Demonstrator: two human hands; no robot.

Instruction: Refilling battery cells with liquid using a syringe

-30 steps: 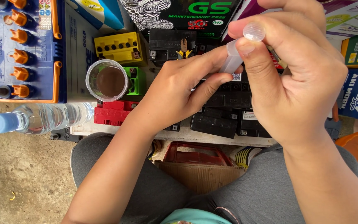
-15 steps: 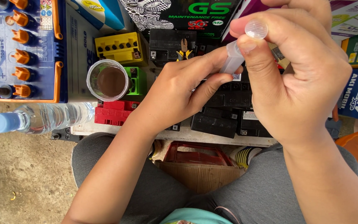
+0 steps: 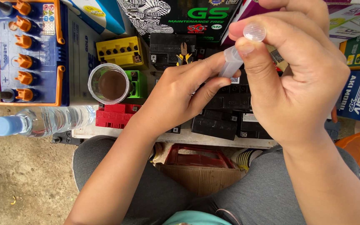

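Bare sandy ground lies under a low, pale board crowded with batteries, seen from above over the person's grey-trousered knees. Largest is the blue car battery with six orange vent caps at the far left, then the cluster of small black motorcycle batteries under the hands, with a yellow battery, a green battery and a red battery nearby. A clear plastic water bottle with a blue cap lies on its side at the board's left edge. Just beyond it stands a clear round plastic cup holding brown liquid.

Both hands meet on a small translucent plastic tube with a round end, raised above the black batteries. The right hand pinches its upper end between thumb and forefinger; the left hand closes fingertips on its lower end.

It looks light and thin-walled, probably stiff enough to keep its shape yet likely to give or crack under a hard squeeze, and smooth enough to slip if wet. A fingertip grip on the barrel, as here, seems the safest hold.

Against the frame half a second back, almost nothing differs: the same two-handed pinch, with the tube and right hand marginally shifted, and the bottle, cup and batteries where they were.
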